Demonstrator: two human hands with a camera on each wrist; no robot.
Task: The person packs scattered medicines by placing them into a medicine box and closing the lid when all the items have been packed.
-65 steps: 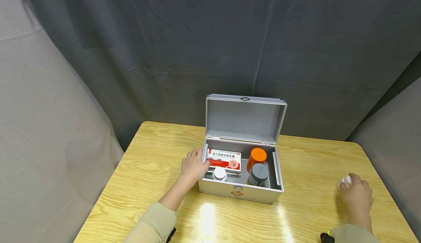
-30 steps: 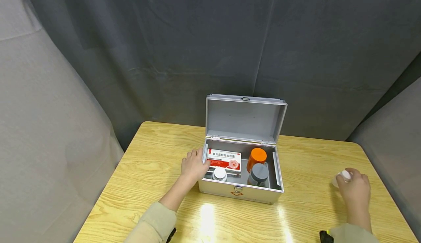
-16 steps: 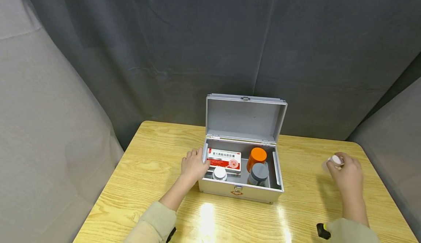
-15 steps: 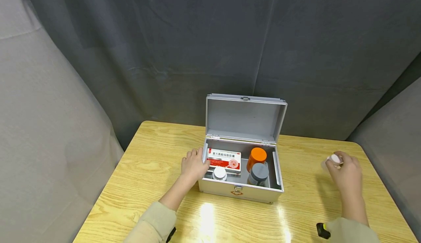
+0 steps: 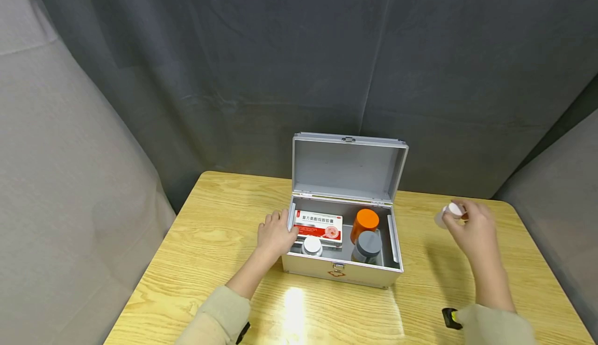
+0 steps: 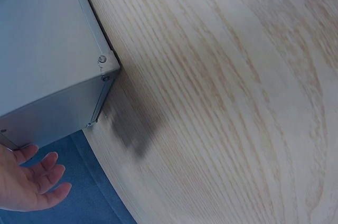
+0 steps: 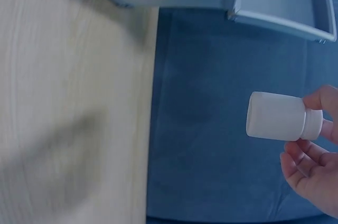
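Observation:
A silver first-aid case stands with its lid up on the table. My left hand is at its left rim, thumb over the edge and index finger against the outer side; the other fingers hang loosely curled in the left wrist view. Inside the case are a red-and-white medicine box, a white-capped bottle, an orange-capped bottle and a grey-capped jar. Right of the case, my right hand pinches a small white pill bottle by its cap, raised above the table and tilted.
The raised lid rises at the back of the case. The wooden table extends on both sides of it. A dark grey curtain hangs behind the table, with lighter cloth to the left.
My right hand has lifted the white pill bottle from the table's right side and carried it left and away from me, toward the case. The left hand and the case have stayed put.

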